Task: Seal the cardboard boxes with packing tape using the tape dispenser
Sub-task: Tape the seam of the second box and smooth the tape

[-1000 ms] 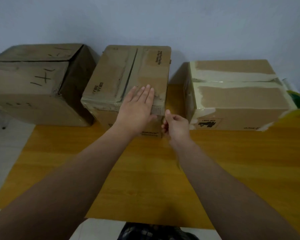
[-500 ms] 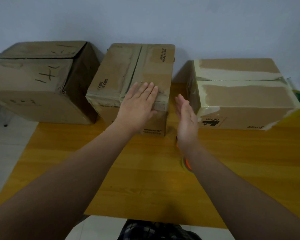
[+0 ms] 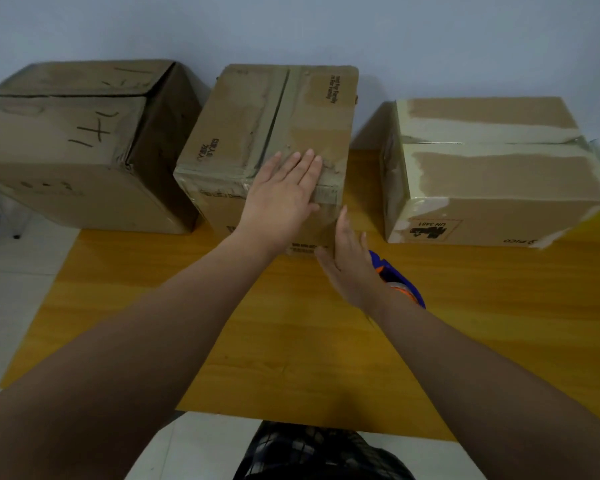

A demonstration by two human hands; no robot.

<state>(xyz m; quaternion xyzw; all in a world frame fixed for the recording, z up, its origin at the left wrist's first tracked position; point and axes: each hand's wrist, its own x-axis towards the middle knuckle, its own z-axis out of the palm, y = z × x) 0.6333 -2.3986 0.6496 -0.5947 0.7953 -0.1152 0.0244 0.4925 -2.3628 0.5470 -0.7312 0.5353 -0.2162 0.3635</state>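
Left hand (image 3: 281,199) is pressing, fingers together, on the taped middle box (image 3: 257,116); right hand (image 3: 350,268), open, is hovering at its near corner. Dispenser (image 3: 400,282) is lying by that wrist. Right box (image 3: 499,174) looks sealed, left box (image 3: 66,133) untaped.

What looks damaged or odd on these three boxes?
The right box has pale, ragged strips across its top, as if old tape peeled its surface. The left box shows a dark gap between its top flaps and a crumpled corner.
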